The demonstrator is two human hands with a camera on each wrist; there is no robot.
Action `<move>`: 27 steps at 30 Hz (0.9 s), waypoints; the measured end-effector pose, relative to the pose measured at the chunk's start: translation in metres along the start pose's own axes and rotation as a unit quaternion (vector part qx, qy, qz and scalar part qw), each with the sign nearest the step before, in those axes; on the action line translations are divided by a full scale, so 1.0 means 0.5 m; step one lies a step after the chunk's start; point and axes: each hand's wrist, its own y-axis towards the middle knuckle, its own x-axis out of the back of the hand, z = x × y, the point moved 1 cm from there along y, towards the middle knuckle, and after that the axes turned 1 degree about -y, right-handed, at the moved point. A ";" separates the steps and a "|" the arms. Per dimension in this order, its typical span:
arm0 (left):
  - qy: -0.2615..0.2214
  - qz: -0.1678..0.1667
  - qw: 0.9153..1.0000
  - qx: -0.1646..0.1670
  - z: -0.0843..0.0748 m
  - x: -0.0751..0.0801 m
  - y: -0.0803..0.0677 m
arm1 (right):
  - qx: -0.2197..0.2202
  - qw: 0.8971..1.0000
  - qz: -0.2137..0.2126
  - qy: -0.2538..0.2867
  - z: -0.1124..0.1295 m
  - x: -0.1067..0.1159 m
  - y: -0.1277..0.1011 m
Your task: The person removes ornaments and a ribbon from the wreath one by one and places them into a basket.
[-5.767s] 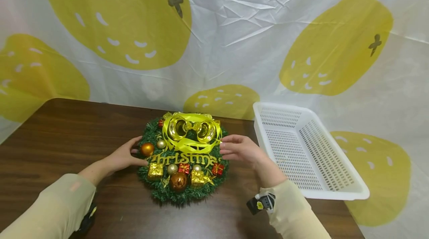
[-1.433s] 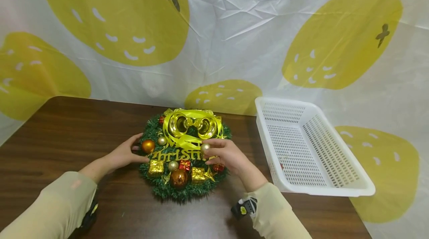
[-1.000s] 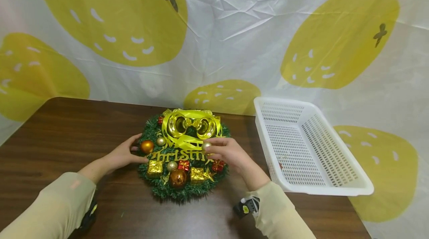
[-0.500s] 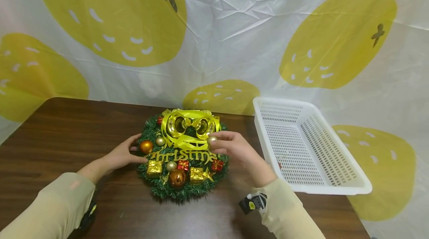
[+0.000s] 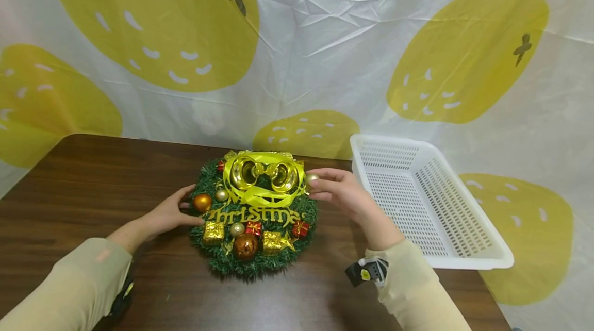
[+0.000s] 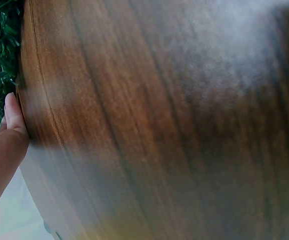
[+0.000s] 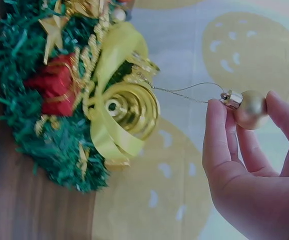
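Observation:
My right hand (image 5: 341, 192) pinches a small pale gold bauble (image 7: 252, 110) between thumb and fingers at the right edge of a green Christmas wreath (image 5: 250, 269). From the bauble's cap a thin string loop (image 7: 187, 90) stretches towards a yellow ribbon (image 7: 117, 50) and a gold bell (image 7: 134, 110). Two gold bells with ribbon lie on the wreath's upper part, above gold "Christmas" lettering (image 5: 252, 216). At the left edge rests my left hand (image 5: 162, 213), thumb and fingers spread beside an orange bauble (image 5: 202, 202); its fingertips meet the greenery (image 6: 2, 55) in the left wrist view.
A white perforated plastic basket (image 5: 355, 158) stands to the right of the wreath. Brown wood-grain table (image 5: 106, 171) extends on both sides. Behind it hangs a white cloth (image 5: 315, 73) printed with yellow fruit. Gift boxes, stars and more baubles decorate the wreath.
My right hand, earlier bare at the wreath's right side, took hold of the small gold bauble and has moved it right and away, off the lettering. The left hand stays put.

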 end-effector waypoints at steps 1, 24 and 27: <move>0.001 -0.001 1.000 0.000 0.000 0.000 0.000 | 0.003 1.000 0.000 0.002 0.004 0.004 -0.001; -0.003 0.005 1.000 0.005 -0.001 0.001 0.005 | 0.017 0.999 -0.028 0.033 0.070 0.120 -0.050; -0.003 0.004 1.000 0.005 -0.001 0.001 0.003 | 0.017 0.999 -0.033 0.033 0.075 0.135 -0.056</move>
